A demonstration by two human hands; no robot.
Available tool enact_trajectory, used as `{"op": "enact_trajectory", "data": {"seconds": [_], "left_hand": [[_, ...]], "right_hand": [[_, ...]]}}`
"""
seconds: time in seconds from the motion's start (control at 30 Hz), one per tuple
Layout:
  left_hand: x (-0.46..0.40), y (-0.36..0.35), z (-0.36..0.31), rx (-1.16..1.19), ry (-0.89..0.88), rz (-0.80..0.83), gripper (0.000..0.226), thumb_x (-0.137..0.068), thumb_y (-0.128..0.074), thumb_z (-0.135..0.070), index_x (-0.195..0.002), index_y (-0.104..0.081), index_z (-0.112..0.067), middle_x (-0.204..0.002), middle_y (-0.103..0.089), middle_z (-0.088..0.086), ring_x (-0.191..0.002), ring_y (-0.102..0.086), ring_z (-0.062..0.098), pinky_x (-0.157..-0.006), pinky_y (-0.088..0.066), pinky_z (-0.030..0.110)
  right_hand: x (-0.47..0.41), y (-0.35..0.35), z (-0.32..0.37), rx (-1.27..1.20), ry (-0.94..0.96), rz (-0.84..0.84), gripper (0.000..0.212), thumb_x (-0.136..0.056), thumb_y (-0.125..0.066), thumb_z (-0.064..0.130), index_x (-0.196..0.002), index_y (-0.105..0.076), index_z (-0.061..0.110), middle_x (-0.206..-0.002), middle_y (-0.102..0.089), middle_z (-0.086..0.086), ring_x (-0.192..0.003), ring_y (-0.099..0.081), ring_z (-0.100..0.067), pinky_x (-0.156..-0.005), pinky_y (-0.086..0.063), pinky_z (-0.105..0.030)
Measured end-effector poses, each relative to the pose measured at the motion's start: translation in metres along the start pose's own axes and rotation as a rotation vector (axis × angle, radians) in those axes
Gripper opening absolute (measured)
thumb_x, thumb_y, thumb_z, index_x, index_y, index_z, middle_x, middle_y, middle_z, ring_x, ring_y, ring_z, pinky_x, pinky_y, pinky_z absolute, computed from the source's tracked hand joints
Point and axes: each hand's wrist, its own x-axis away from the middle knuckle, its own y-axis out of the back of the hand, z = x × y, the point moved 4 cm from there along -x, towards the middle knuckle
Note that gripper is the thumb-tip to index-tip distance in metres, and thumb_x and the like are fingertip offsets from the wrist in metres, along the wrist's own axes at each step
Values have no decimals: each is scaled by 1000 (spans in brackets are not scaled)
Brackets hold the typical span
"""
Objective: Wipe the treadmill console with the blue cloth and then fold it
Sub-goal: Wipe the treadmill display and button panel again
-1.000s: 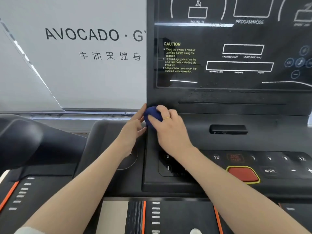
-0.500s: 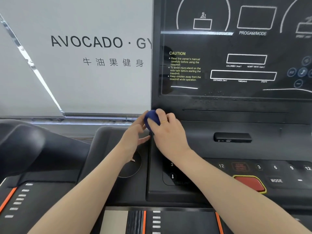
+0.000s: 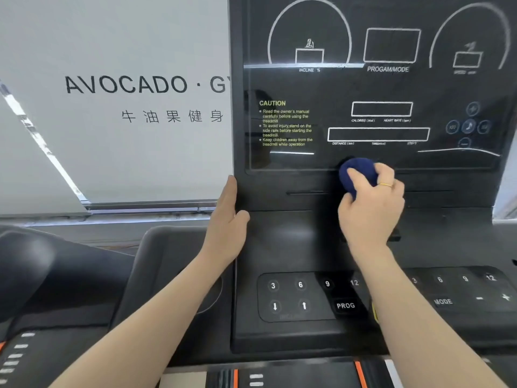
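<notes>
The right hand has its fingers and thumb curled round the blue cloth, which is bunched into a ball and pressed against the treadmill console at the lower edge of the glossy display panel. Balling the cloth likely gives a firm pad for rubbing along that seam, where dust would collect. A gold ring shows on 1 finger just right of the cloth. Well to the left of the grip, the left hand lies flat with fingers straight along the console's left edge, holding nothing; it probably steadies the person or braces the panel against the wiping pressure. Below the grip, under the right wrist and forearm, sits the keypad with buttons marked 3, 6, 9 and 12. Above and left of the cloth is the CAUTION text. Wiping seems to be in hand, with much of the console apparently left and the folding not yet begun.
</notes>
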Motion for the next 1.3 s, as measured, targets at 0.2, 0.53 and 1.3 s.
{"op": "enact_trajectory", "data": {"seconds": [0.2,0.53,1.3], "left_hand": [[0,2,-4,89,24,-17,68,-87,-34,4,-148,-19,-23,-153,-23,-13,-138,-24,1,-116,-21,32],[-2,21,-8,166,42,119,69,-83,-24,11,-144,-33,-19,-146,-38,-13,-134,-30,-2,-116,-22,37],[0,18,-9,27,36,105,69,-88,-25,10,-147,-21,-25,-149,-32,-9,-133,-30,0,-110,-22,18]], "right_hand": [[43,-32,83,-159,471,64,33,-64,-58,-8,-87,-72,12,-114,-64,-15,-96,-48,-36,-78,-44,-41],[14,-16,21,-127,208,22,34,-66,-39,5,-80,-68,10,-110,-63,-13,-87,-52,-35,-67,-47,-38],[58,-27,70,-268,735,538,45,-65,-35,16,-85,-74,23,-101,-63,-10,-75,-54,-32,-64,-39,-29]]}}
